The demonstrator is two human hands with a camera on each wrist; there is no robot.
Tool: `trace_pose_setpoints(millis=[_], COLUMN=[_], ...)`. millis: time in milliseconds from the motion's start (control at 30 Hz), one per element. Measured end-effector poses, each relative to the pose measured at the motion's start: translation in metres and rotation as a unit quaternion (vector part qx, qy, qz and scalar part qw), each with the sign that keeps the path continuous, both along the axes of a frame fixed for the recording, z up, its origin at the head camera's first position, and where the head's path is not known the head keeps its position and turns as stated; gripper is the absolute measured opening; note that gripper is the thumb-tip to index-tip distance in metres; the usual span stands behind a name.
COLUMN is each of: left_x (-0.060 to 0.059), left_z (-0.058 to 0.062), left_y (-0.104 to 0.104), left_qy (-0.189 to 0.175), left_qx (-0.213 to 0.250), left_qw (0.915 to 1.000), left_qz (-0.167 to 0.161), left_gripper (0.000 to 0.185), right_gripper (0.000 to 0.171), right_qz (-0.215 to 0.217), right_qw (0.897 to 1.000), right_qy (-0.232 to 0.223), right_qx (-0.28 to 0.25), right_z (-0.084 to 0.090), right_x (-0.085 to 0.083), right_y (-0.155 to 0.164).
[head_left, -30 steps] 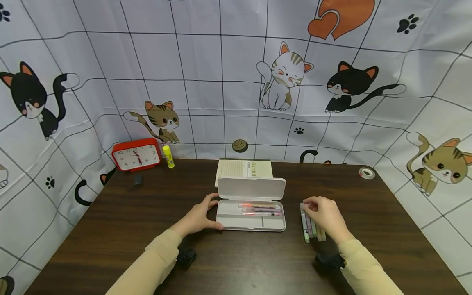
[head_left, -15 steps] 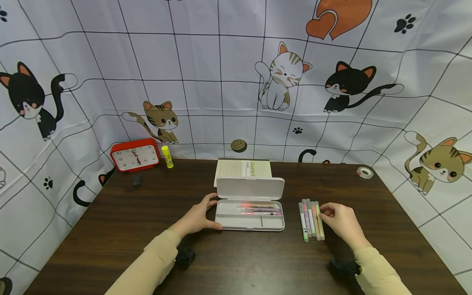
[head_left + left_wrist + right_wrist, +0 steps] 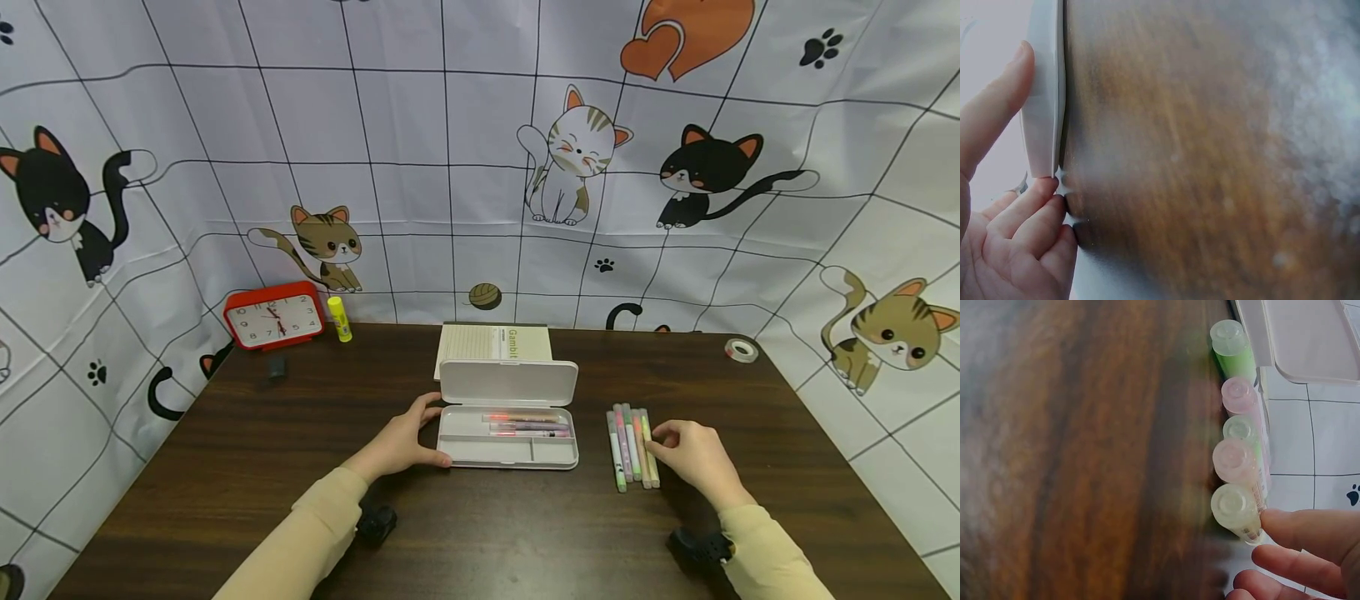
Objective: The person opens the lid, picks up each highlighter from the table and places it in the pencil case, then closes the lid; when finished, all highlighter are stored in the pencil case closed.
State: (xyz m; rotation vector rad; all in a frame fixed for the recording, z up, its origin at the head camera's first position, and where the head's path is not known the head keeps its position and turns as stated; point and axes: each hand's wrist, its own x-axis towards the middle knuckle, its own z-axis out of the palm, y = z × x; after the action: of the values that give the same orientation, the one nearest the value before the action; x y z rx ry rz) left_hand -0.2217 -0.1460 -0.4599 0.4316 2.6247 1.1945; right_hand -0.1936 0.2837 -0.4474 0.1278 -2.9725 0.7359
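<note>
A white pencil case (image 3: 480,452) stands with its lid (image 3: 510,384) up, holding a few pink- and orange-tinted pens (image 3: 528,426) in its rear compartment. My left hand (image 3: 401,439) holds the case's left end, thumb (image 3: 1013,87) along the front side and fingertips at the end wall. To the right of the case, several pastel markers (image 3: 631,450) lie side by side in a row. My right hand (image 3: 696,458) is beside the row's right end; its thumb touches the outermost yellow marker (image 3: 1235,506), with the other fingers loosely bent.
Behind the case is a notebook (image 3: 468,343). A red clock (image 3: 274,316), a yellow glue stick (image 3: 340,319) and a small dark block (image 3: 277,367) occupy the back left. A tape roll (image 3: 742,350) lies back right. A cat-print curtain (image 3: 420,192) hangs behind the table.
From over the markers, my right hand has moved right to the row's outer edge, uncovering them. It then shifted slightly toward me. My left hand has stayed on the case.
</note>
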Motion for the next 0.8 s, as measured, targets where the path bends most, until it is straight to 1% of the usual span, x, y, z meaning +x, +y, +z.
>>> trace_pose_setpoints(millis=[133,500,800], left_x=[0.0003,0.0012,0.0013], left_z=[0.0003,0.002,-0.0002], left_y=[0.0002,-0.0003,0.0], left_qy=[0.0,0.002,0.002], left_qx=[0.001,0.0,0.005], left_qw=[1.0,1.0,1.0], left_qz=[0.0,-0.003,-0.002], left_gripper=[0.106,0.105,0.104], right_gripper=[0.023,0.022,0.018], right_qz=[0.0,-0.016,-0.036], right_qw=[1.0,0.999,0.998], right_qy=[-0.004,-0.041,-0.043], right_qx=[0.004,0.023,0.016], right_z=[0.002,0.006,0.0072], right_x=[-0.0004,-0.0039,-0.0015], right_y=[0.0005,0.0035,0.0075])
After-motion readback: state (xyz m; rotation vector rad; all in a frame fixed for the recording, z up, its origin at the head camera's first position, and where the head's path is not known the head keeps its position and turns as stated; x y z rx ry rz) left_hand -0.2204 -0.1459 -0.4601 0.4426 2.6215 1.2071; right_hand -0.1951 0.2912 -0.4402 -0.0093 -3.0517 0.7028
